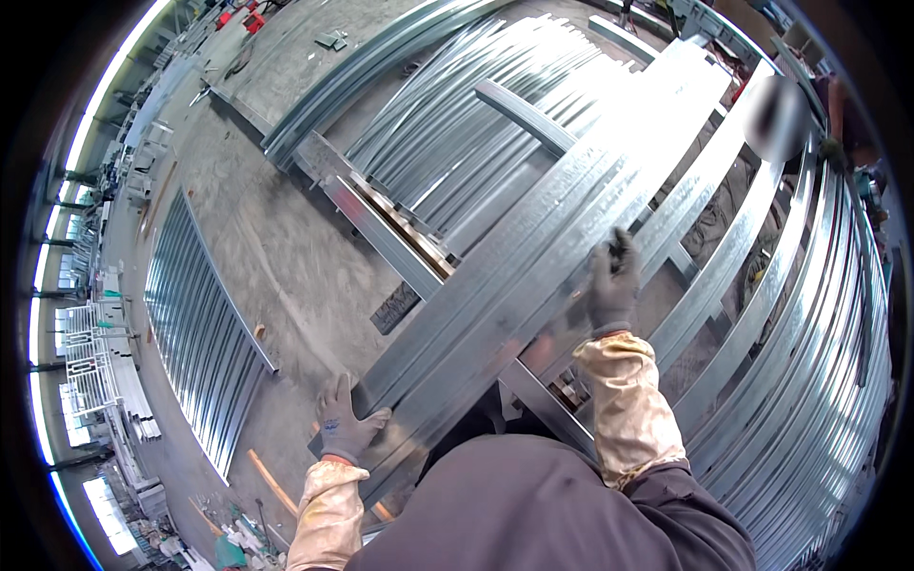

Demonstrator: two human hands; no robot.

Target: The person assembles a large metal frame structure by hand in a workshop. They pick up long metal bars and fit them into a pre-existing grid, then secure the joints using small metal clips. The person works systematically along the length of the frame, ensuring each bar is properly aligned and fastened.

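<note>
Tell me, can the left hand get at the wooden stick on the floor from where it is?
Probably not without letting go: the left hand grips the end of the steel bundle, and the stick lies below on the floor.

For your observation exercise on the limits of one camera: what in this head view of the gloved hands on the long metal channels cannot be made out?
- Left hand: its fingers wrap the near end of the bundle of metal channels, so the fingertips are hidden.
- Bundle's far end: washed out by glare at the top.
- Stand under the bundle: mostly covered by the channels and the person's body.
- Co-worker at upper right: blurred, cut by the rim.
- Right hand: grip cannot be told.
</note>
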